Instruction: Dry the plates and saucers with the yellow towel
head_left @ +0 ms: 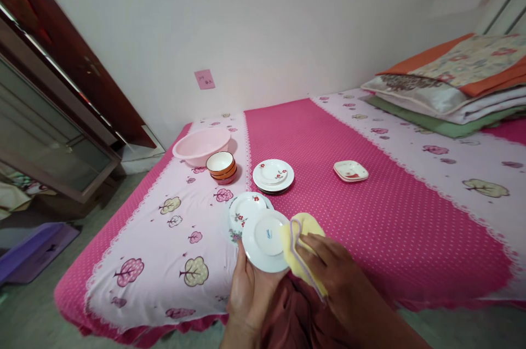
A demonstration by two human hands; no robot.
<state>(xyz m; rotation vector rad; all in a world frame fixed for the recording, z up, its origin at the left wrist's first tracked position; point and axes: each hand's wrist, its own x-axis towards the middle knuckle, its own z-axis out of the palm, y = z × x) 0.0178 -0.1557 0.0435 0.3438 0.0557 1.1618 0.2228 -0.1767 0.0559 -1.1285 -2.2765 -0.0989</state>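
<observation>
A white plate (252,247) rests in my left hand (245,294), its underside with a small blue mark turned up toward me. My right hand (329,267) grips a yellow cloth (306,228) with a purple edge and presses it against the plate's right rim. Just beyond the held plate, flower-patterned plates (242,209) lie on the bed, partly covered by it. Farther back stands a stack of white plates (273,172) with red flowers.
A pink basin (201,146) and stacked orange-sided bowls (221,165) stand at the left on the bed (394,228). Small square dishes (350,170) sit to the right. Folded bedding (447,86) lies at the far right, against a white wall (271,26).
</observation>
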